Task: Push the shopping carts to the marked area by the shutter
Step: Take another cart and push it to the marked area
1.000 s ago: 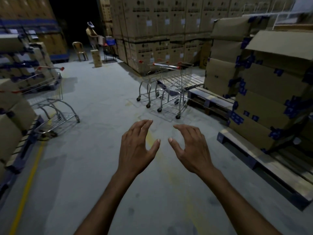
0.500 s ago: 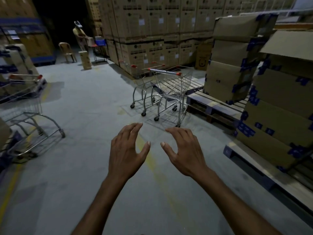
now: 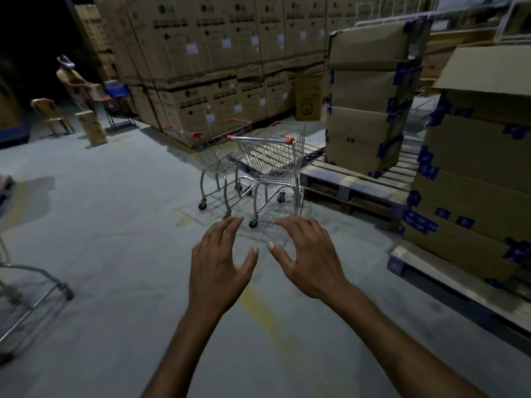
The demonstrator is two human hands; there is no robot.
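Observation:
Two wire shopping carts with red handle ends stand side by side on the concrete floor ahead. The nearer cart [image 3: 273,165] is on the right, its handle facing me; the second cart [image 3: 214,159] stands just left of it and behind. My left hand [image 3: 219,265] and my right hand [image 3: 310,257] are held out low in front of me, fingers spread and loosely curved, holding nothing, well short of the carts. A third cart [image 3: 26,294] shows only its lower frame and a wheel at the left edge.
Wooden pallets [image 3: 353,185] stacked with cardboard boxes [image 3: 370,96] line the right side. A wall of boxes [image 3: 218,61] stands behind the carts. A faded yellow line [image 3: 267,320] runs along the floor. Far left: a person [image 3: 71,81], a plastic chair [image 3: 50,114], a small box [image 3: 92,127].
I have moved forward toward the two carts, which now look larger and nearer. The left cart has slid almost out of view. Both hands stay out in front, holding nothing.

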